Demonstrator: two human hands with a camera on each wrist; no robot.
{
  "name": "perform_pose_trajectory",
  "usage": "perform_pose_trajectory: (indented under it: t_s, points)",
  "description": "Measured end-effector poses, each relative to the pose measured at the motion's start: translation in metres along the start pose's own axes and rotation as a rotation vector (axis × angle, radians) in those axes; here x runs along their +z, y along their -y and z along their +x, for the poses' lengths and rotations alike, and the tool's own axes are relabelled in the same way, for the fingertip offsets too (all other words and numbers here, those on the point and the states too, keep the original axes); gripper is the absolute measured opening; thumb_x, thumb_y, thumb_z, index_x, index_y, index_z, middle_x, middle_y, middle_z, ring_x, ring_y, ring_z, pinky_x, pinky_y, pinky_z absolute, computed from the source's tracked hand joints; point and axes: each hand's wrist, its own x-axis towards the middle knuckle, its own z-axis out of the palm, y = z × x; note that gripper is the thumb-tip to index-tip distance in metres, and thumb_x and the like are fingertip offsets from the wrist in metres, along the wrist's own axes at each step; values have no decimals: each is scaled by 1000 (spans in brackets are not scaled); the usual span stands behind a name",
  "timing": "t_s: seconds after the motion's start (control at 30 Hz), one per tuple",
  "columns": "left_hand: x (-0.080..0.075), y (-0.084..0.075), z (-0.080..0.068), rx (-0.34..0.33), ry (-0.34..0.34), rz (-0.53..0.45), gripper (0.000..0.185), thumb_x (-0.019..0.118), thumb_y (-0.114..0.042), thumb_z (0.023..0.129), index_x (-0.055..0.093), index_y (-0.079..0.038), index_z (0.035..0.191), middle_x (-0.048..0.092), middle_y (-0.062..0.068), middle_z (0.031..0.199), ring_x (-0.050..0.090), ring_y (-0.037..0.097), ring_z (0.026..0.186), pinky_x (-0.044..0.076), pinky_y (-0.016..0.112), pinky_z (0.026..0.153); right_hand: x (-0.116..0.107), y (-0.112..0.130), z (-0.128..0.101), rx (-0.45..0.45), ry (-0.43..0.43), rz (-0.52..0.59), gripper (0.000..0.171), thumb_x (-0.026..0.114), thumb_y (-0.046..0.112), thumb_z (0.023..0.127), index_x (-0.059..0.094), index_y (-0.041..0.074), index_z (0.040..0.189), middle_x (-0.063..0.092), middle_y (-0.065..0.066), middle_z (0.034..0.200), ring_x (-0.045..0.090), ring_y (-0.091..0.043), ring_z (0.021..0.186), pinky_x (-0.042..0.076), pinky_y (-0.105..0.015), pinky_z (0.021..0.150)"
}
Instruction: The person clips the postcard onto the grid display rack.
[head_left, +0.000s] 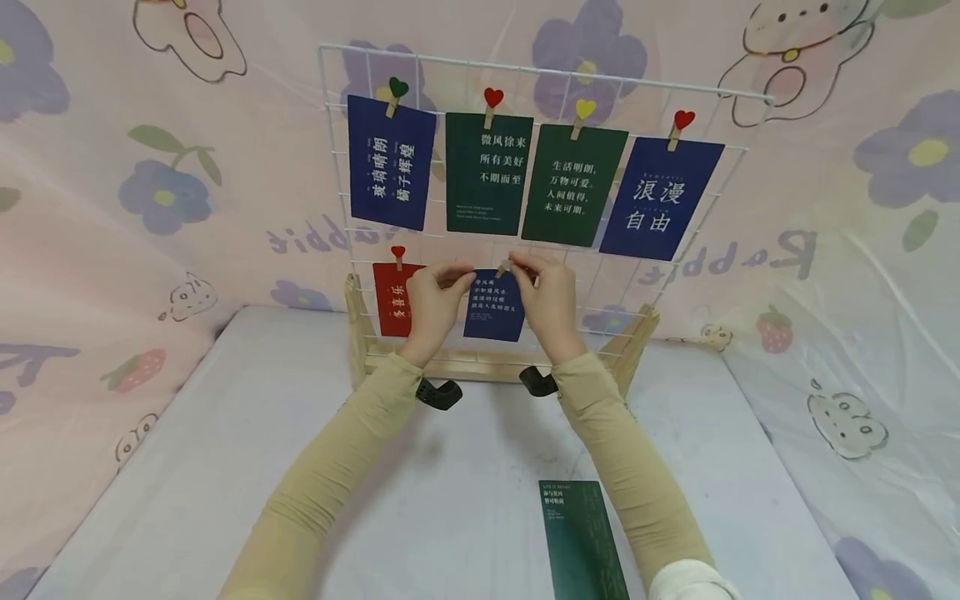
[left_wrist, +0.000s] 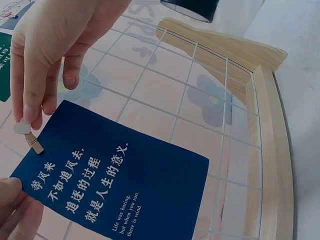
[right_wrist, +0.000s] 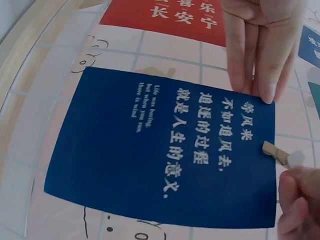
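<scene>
We count six cards on the white wire grid point(head_left: 720, 125). Our left hand point(head_left: 433, 300) pinches the lower-row blue card point(head_left: 493, 307); our right hand point(head_left: 547, 296) pinches its small wooden clip point(right_wrist: 280, 154).

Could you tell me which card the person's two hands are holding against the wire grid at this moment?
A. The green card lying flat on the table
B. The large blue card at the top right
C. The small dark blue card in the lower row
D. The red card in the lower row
C: the left hand and right hand both meet at the small dark blue card, where the right fingers pinch a wooden clip at its top edge against the wire grid.
</scene>
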Motion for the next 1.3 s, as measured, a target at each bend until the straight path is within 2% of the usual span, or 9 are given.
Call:
perform_pose_trajectory:
  t_s: [0.3,0.5,0.67,0.83,0.93,1.1,1.23,1.3]
  points:
    - [0,-2,0,-4,3,-6,15,69,-7,88,73,-2,101,71,8,95,68,17,82,56,24,75,4,2,1,-17,9,35,20,61,8,94,72,6,111,72,-9,100,66,-17,65,51,-25,56]
    - [-2,0,-3,-21,10,1,15,70,-8,88,73,-3,101,72,7,94,68,17,82,56,25,75,1,-1,-3,4,77,81,25,57,3,96,69,7,117,71,-8,96,65,-16,65,47,-22,52]
    - [-5,0,-1,-2,-6,-2,14,70,-7,87,73,-2,100,71,8,93,68,17,81,56,25,74,-4,-7,-7,27,130,188,31,53,4,98,63,11,127,69,-7,104,67,-17,72,51,-23,48]
    - [-11,2,-2,-6,-5,-30,13,71,-5,86,73,-1,98,71,10,91,68,19,78,56,25,73,-8,-17,-15,64,127,340,32,52,7,99,60,12,130,68,-7,112,68,-19,81,57,-38,56]
    - [-14,3,-5,-38,17,-60,14,72,-5,86,73,-1,99,71,10,93,69,19,79,56,24,73,-11,-22,-19,72,114,415,32,51,6,99,60,9,129,67,-10,114,68,-24,86,57,-40,58]
    - [-18,2,-11,-107,73,-135,17,72,-5,85,72,-1,101,70,12,95,68,22,83,56,25,74,-18,-26,-21,68,147,499,32,48,0,99,57,-1,129,64,-19,117,65,-35,96,58,-37,60]
    - [-21,-2,-18,-177,159,-227,22,71,-3,85,69,4,106,68,18,99,67,29,88,56,28,76,-31,-14,-25,86,195,526,30,46,-2,99,55,-8,127,62,-25,116,61,-39,102,58,-36,65]
    - [-24,-12,-23,-225,213,-275,25,68,0,87,66,9,110,67,22,102,66,32,90,56,29,78,-37,-9,-27,100,227,544,30,45,-1,100,54,-11,127,61,-28,117,60,-41,105,58,-37,68]
